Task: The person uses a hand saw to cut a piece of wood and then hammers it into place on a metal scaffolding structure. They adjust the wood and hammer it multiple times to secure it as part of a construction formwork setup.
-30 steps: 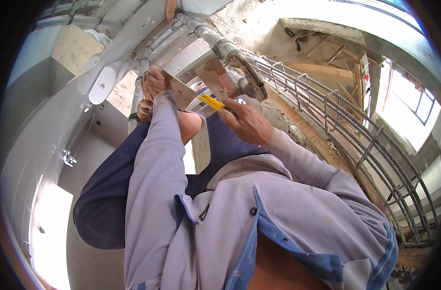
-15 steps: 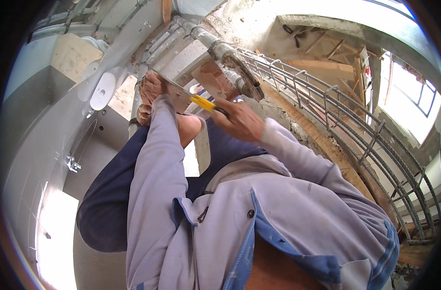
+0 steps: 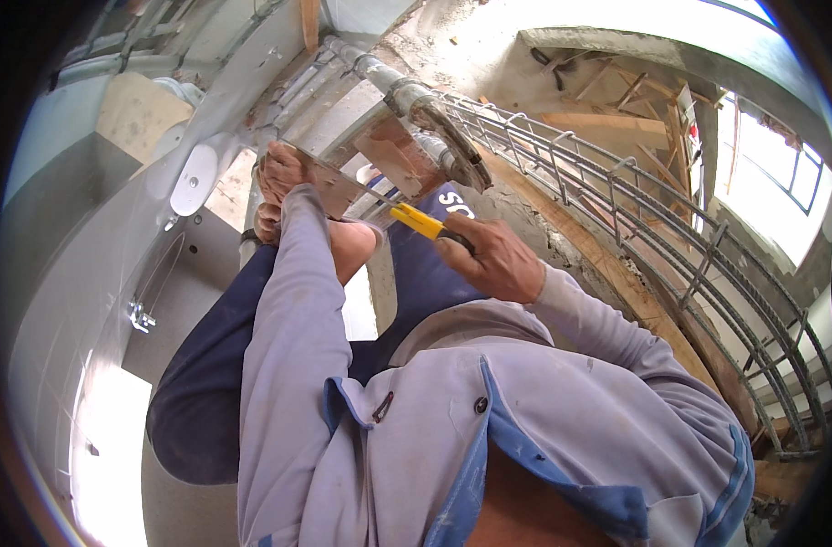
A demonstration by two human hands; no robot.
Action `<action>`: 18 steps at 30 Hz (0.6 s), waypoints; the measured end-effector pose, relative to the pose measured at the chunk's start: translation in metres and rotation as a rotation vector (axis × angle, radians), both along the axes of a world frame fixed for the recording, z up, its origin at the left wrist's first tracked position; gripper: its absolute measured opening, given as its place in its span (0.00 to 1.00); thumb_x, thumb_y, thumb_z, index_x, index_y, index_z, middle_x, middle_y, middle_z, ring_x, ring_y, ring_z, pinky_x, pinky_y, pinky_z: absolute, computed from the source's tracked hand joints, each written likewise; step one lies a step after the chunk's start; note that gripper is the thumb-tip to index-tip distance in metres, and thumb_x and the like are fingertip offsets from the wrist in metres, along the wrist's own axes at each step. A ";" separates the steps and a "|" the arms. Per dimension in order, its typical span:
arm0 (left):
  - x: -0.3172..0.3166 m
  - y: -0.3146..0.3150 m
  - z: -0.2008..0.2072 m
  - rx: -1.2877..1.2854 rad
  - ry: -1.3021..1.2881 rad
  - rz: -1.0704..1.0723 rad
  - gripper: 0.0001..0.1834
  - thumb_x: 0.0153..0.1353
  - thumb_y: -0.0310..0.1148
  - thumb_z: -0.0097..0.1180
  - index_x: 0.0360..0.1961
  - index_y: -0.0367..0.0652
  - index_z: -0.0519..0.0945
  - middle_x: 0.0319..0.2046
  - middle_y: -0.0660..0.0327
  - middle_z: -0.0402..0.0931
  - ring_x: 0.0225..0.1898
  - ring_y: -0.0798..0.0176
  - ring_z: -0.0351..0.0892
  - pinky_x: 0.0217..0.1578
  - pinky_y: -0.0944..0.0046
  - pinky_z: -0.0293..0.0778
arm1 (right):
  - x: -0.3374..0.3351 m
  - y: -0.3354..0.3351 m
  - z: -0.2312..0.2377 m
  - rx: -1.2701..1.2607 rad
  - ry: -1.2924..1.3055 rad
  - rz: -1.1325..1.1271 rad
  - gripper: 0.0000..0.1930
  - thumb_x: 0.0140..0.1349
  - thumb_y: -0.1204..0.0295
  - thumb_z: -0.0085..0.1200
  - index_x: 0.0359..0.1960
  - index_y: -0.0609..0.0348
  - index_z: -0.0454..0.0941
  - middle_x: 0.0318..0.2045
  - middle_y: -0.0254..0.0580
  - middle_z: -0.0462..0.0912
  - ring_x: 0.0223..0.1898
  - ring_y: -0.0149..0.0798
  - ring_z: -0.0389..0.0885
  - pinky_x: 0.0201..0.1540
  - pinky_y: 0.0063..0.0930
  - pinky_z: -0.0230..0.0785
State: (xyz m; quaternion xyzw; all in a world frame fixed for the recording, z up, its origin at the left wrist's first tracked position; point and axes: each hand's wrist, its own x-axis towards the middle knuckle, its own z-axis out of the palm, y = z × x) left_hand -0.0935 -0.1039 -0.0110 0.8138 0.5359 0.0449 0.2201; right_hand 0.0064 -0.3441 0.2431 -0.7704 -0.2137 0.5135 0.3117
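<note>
In my right hand (image 3: 498, 260) is a handsaw (image 3: 419, 221) with a yellow and black handle, my fingers wrapped round its grip. Its thin blade slants up and left toward my left hand (image 3: 284, 171). Those left fingers are curled at the end of a small brown wooden board (image 3: 337, 190), over which the blade lies; the exact contact is partly hidden. My bare foot (image 3: 350, 244) rests just below the board, partly covered by my left sleeve. What lies under the left palm does not show.
Metal scaffold pipes (image 3: 370, 64) run above the board. A long rebar cage (image 3: 616, 201) curves down the right side, with a timber beam (image 3: 607, 264) along it. At left stands a grey wall panel (image 3: 61, 301) with a white oval plate (image 3: 195, 180). Loose planks (image 3: 607, 123) lie at upper right.
My right hand has drawn the saw to the right and slightly down, away from my left hand. More of my trouser leg shows beside it. The left hand has stayed nearly in place.
</note>
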 end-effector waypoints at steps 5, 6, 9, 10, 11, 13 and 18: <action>-0.003 0.005 -0.015 0.091 0.037 -0.127 0.25 0.66 0.43 0.36 0.27 0.36 0.79 0.32 0.46 0.79 0.37 0.42 0.75 0.43 0.50 0.69 | 0.002 0.004 -0.007 0.043 0.014 0.004 0.17 0.64 0.60 0.45 0.33 0.65 0.72 0.17 0.54 0.70 0.19 0.52 0.70 0.27 0.42 0.62; -0.006 0.005 -0.018 0.122 0.045 -0.159 0.24 0.66 0.43 0.36 0.27 0.36 0.79 0.32 0.46 0.79 0.37 0.42 0.75 0.43 0.50 0.69 | 0.001 0.008 -0.017 0.070 0.031 -0.014 0.17 0.64 0.60 0.44 0.33 0.66 0.72 0.18 0.54 0.69 0.19 0.52 0.69 0.27 0.42 0.61; -0.006 0.005 -0.018 0.040 0.006 -0.043 0.25 0.66 0.43 0.36 0.28 0.36 0.80 0.32 0.46 0.79 0.38 0.42 0.75 0.43 0.50 0.69 | 0.002 0.031 -0.042 0.027 -0.006 -0.003 0.16 0.63 0.62 0.45 0.34 0.66 0.73 0.19 0.56 0.71 0.20 0.53 0.71 0.28 0.42 0.63; -0.008 0.006 -0.020 0.034 0.014 -0.059 0.25 0.66 0.43 0.36 0.28 0.36 0.80 0.32 0.46 0.79 0.38 0.42 0.75 0.43 0.50 0.69 | 0.000 0.030 -0.042 0.035 -0.011 0.000 0.16 0.63 0.62 0.45 0.36 0.66 0.73 0.20 0.57 0.72 0.21 0.54 0.72 0.29 0.42 0.64; -0.009 0.008 -0.022 0.026 0.022 -0.076 0.25 0.67 0.43 0.36 0.29 0.36 0.80 0.32 0.46 0.79 0.38 0.42 0.75 0.43 0.50 0.69 | -0.003 0.028 -0.041 0.042 -0.016 0.004 0.15 0.63 0.63 0.46 0.37 0.66 0.73 0.20 0.57 0.73 0.21 0.54 0.73 0.29 0.42 0.64; -0.006 0.008 -0.021 0.039 0.009 -0.080 0.25 0.67 0.43 0.36 0.29 0.36 0.80 0.32 0.45 0.79 0.38 0.42 0.75 0.43 0.50 0.69 | -0.005 0.018 -0.032 0.040 -0.014 -0.003 0.15 0.62 0.63 0.46 0.38 0.66 0.74 0.21 0.59 0.75 0.22 0.56 0.75 0.29 0.42 0.66; 0.003 0.001 -0.001 -0.020 -0.013 -0.012 0.27 0.66 0.46 0.32 0.31 0.36 0.79 0.34 0.44 0.78 0.38 0.39 0.75 0.41 0.47 0.68 | -0.009 0.030 -0.044 0.018 -0.027 -0.019 0.16 0.61 0.63 0.46 0.39 0.66 0.74 0.21 0.60 0.76 0.24 0.56 0.77 0.29 0.43 0.69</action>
